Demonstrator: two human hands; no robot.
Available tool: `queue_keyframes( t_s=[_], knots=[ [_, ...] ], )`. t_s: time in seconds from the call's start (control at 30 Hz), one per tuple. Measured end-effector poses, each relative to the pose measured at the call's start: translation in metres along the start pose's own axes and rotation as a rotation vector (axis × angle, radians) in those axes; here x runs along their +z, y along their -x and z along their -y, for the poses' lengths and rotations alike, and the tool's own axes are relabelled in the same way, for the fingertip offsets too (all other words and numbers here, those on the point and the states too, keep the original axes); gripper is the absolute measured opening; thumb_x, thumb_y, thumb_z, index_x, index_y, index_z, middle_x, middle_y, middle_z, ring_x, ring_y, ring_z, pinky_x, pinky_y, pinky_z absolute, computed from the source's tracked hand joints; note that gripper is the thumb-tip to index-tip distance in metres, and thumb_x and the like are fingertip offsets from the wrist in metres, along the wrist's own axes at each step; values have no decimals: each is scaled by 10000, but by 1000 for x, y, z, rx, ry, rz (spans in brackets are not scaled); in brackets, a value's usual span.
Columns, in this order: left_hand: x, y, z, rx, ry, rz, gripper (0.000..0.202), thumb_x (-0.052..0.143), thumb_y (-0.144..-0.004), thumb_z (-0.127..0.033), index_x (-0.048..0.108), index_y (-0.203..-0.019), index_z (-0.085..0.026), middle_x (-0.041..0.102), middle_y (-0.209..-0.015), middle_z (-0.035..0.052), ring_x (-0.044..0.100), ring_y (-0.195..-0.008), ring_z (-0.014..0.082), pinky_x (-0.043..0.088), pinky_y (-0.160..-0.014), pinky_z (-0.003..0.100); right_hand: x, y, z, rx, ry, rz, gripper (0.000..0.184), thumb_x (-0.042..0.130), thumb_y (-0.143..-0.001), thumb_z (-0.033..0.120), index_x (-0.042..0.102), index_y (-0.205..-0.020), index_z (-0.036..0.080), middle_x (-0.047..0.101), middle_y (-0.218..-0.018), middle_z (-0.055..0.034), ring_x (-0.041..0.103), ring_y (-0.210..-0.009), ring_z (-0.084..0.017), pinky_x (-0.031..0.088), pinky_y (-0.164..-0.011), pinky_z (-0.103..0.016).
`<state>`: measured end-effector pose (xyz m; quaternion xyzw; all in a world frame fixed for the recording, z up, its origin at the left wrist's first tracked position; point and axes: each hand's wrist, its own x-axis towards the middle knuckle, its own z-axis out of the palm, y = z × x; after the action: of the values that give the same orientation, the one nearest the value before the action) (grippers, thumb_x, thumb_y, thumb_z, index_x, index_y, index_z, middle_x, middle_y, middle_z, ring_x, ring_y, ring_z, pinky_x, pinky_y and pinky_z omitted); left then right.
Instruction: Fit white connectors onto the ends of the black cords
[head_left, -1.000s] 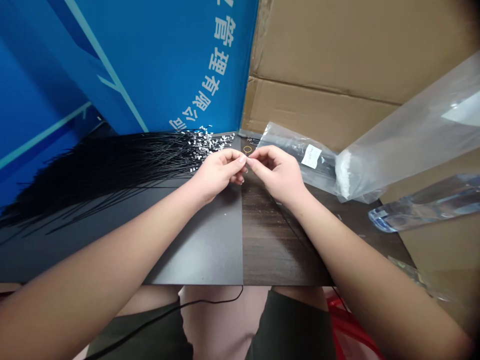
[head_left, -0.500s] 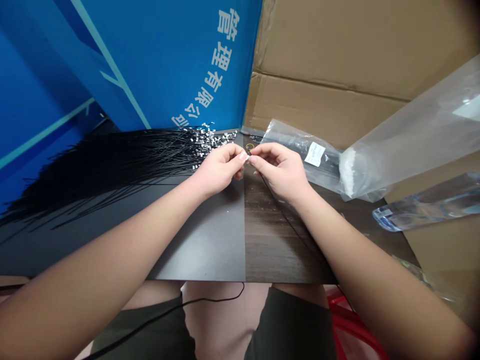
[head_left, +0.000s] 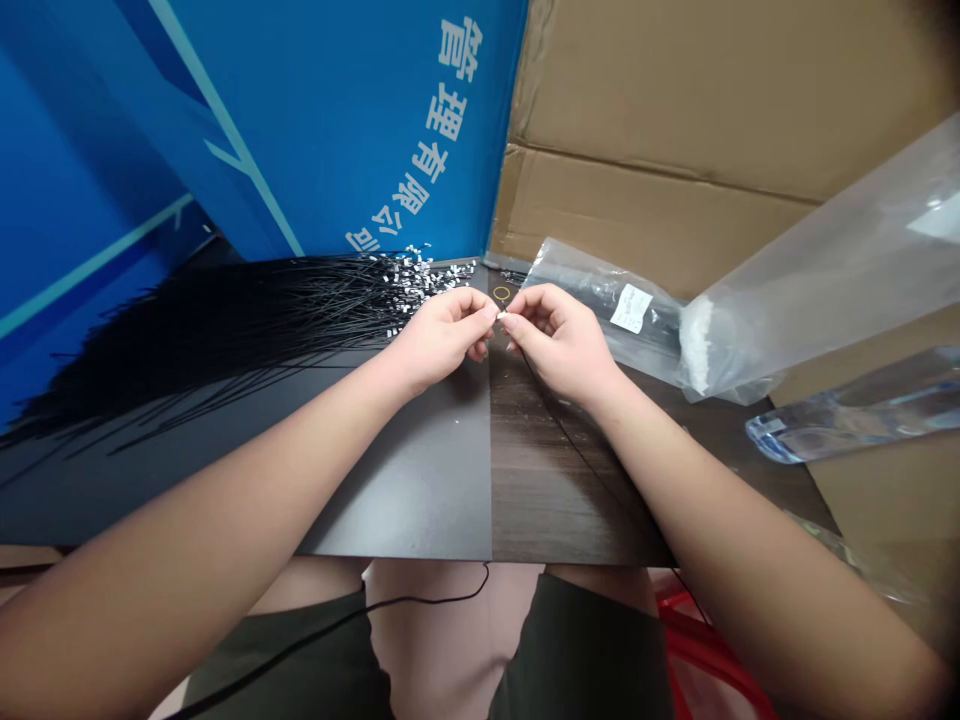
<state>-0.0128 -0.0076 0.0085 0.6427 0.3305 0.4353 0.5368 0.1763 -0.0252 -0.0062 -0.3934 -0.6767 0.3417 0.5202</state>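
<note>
My left hand (head_left: 439, 340) and my right hand (head_left: 559, 340) meet at the fingertips above the dark table (head_left: 397, 470). Between them is a tiny white connector (head_left: 500, 314), pinched by my left fingers. My right fingers pinch beside it, and a thin black wire (head_left: 581, 440) trails from that hand down across the table. To the left lies a large fan of black wires (head_left: 225, 345), their ends fitted with a cluster of small white connectors (head_left: 412, 282). A small yellow ring (head_left: 502, 293) lies just beyond my fingertips.
A clear plastic bag of black wires with a white label (head_left: 607, 310) lies behind my right hand. A larger clear bag (head_left: 810, 280) and a bluish plastic sleeve (head_left: 847, 415) sit to the right. Blue banner (head_left: 337, 120) and cardboard (head_left: 645, 160) stand behind.
My fingertips have come closer together around the white connector. The whole view has shifted slightly as my head moved.
</note>
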Motion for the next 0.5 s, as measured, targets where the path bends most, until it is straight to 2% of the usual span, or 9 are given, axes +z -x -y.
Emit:
queue_keyframes(
  t_s=[0.27,0.5],
  knots=[
    [1,1,-5,-6,65,-9,135,712,-934,-202,644,-832,-146,634,-718,-2,586,-591,87,488,-592,214,2,-1,4,33,-117,-19,441,879,-843,601,655,-927,230,677,-806,14,649,-639,-125,549,-615,-306],
    [3,1,-6,-25,67,-28,185,728,-921,-228,617,-787,-164,636,-674,-4,573,-578,88,475,-595,218,3,-1,9,152,-236,-20,527,951,-734,615,664,-909,209,705,-804,9,659,-641,-114,580,-629,-292]
  ],
)
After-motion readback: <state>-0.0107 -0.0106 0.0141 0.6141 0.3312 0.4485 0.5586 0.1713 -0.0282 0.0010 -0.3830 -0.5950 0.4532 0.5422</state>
